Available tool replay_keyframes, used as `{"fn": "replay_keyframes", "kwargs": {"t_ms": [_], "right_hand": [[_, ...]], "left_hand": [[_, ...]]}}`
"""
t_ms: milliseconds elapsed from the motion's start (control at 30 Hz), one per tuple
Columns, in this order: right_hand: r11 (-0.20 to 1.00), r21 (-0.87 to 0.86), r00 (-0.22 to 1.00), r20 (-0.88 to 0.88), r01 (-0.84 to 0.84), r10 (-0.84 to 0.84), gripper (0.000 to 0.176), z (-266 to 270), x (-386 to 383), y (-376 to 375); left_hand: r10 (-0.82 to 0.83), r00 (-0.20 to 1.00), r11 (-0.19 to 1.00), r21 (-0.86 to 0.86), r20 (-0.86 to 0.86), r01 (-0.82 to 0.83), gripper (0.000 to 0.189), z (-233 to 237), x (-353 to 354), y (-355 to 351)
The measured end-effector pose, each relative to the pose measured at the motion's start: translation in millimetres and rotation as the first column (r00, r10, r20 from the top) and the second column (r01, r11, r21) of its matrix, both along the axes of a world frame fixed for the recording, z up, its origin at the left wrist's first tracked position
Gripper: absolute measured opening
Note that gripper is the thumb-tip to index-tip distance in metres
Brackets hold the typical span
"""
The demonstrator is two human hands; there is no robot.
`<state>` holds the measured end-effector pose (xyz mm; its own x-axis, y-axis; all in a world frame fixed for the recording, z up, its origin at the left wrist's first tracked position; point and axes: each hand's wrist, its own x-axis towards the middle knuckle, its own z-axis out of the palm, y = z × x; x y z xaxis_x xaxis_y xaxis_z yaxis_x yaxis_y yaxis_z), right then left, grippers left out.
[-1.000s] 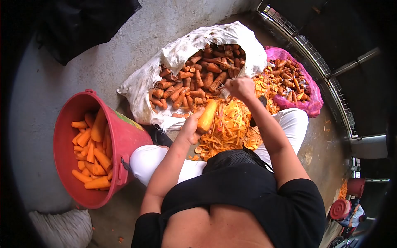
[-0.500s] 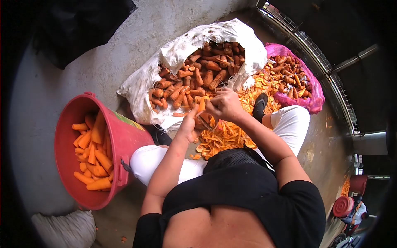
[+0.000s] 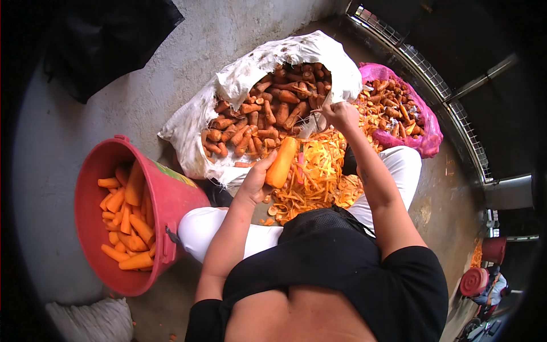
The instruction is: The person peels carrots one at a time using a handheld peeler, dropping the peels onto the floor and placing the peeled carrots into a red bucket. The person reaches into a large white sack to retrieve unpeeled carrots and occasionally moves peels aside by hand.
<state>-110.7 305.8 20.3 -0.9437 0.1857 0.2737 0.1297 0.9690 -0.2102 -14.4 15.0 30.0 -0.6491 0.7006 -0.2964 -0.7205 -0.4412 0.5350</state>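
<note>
A peeled, bright orange carrot (image 3: 282, 163) is held in my left hand (image 3: 257, 178), tilted above the pile of orange peelings (image 3: 319, 171). My right hand (image 3: 342, 115) is closed near the right edge of the white sack (image 3: 196, 137), apart from the carrot. Something thin, perhaps a blade, shows beside its fingers, too blurred to make out. The sack lies open, full of unpeeled carrots (image 3: 283, 108). To the left, a red bucket (image 3: 182, 196) holds several peeled carrots (image 3: 137, 225).
A pink bag (image 3: 431, 122) of carrot pieces lies at the right. Black cloth (image 3: 108, 43) hangs at upper left. A pale sack (image 3: 94, 320) sits at lower left. At far right are a person (image 3: 494, 289) and a red lid (image 3: 473, 282).
My right hand has moved up and right, away from the carrot. My left hand has shifted slightly left and down, and the carrot now shows whole.
</note>
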Motion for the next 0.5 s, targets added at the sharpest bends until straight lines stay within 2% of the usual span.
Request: {"fn": "replay_keyframes", "kwargs": {"t_ms": [100,133,167,233,267,367,400,433,500], "right_hand": [[0.958,-0.285,0.964,0.259,0.02,0.057,0.044,50,31,-45],[0.92,-0.392,0.969,0.219,-0.023,0.117,0.042,45,36,-50],[0.896,-0.41,0.977,0.046,-0.173,0.21,0.042,39,40,-56],[0.911,-0.334,0.948,0.123,-0.24,0.295,0.041,43,42,-66],[0.89,-0.212,0.915,-0.087,-0.404,0.395,0.045,37,42,-69],[0.907,0.033,0.907,-0.014,-0.419,0.42,0.039,37,30,-66],[0.904,0.172,0.913,-0.048,-0.391,0.404,0.043,26,20,-50],[0.957,0.189,0.972,-0.037,-0.221,0.232,0.049,16,11,-35],[0.964,0.25,0.995,-0.01,-0.092,0.097,0.05,17,8,-12]], "left_hand": [[-0.006,0.999,1.0,-0.013,0.041,0.007,0.042,-9,-5,3],[0.017,0.999,0.998,-0.056,0.039,-0.015,0.042,-12,-5,5],[0.039,0.999,0.994,-0.101,0.035,-0.035,0.041,-14,-5,6],[0.061,0.998,0.986,-0.158,0.016,-0.058,0.04,-14,-4,7],[0.06,0.998,0.983,-0.171,0.0,-0.06,0.04,-14,-4,6],[0.05,0.995,0.976,-0.206,-0.088,-0.068,0.039,-11,-2,5],[0.046,0.991,0.974,-0.216,-0.123,-0.072,0.039,-10,1,6],[0.06,0.993,0.977,-0.198,-0.106,-0.08,0.04,-7,3,6],[0.086,0.993,0.981,-0.165,-0.078,-0.098,0.042,-2,2,3]]}}
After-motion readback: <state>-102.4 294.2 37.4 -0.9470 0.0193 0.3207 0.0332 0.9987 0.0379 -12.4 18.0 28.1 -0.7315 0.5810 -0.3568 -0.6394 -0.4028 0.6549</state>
